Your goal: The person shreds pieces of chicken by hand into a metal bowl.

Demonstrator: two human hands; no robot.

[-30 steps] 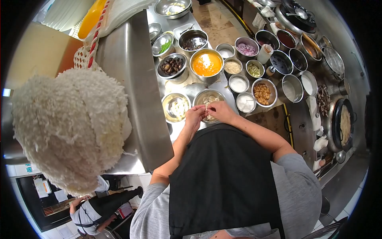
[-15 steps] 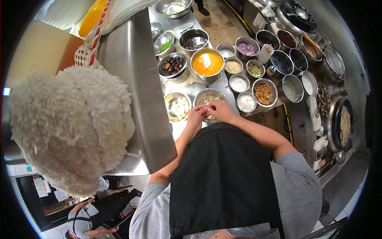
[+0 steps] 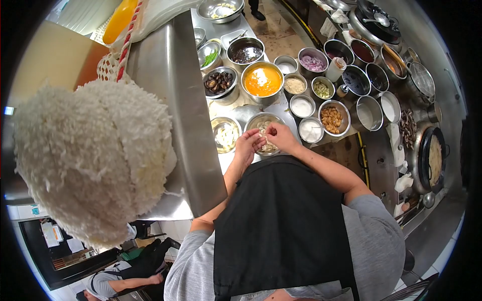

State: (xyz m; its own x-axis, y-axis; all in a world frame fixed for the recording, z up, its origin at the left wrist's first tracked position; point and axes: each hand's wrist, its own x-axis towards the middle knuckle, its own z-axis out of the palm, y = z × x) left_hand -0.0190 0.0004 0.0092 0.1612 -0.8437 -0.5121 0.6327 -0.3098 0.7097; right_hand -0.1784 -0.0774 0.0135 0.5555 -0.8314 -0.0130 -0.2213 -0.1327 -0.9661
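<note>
- Left hand (image 3: 246, 144) over the near edge of the steel bowl (image 3: 252, 122), fingers part curled, tips toward the other hand. Can't tell from my feed whether it grips anything.
- Right hand (image 3: 282, 138) right beside it, thumb and fingertips drawn in as for a pinch. What's between them is too small for me to confirm.
- Hands close together, right over the bowl; I won't call contact between the fingertips.
- Main item: pale pieces (image 3: 267, 146), garlic-like, lying in that bowl, partly hidden under the fingers.
- Second bowl (image 3: 235, 125) just beside, left of the hands, with whiter chunks (image 3: 226, 136) in it. Neither hand is at it.
- My read on the step: two-handed picking at one small piece, probably getting skin off. Mid-step, judging by how much lies in the bowl.
- Next move calls for, I'd say, light fingertip work: left steadies, right pulls, both low over the bowl so scraps drop inside.
- Watch the pot of orange liquid (image 3: 262, 80) beyond the bowls and the cup of white powder (image 3: 311, 130) near the right hand; I'd keep that wrist clear.
</note>
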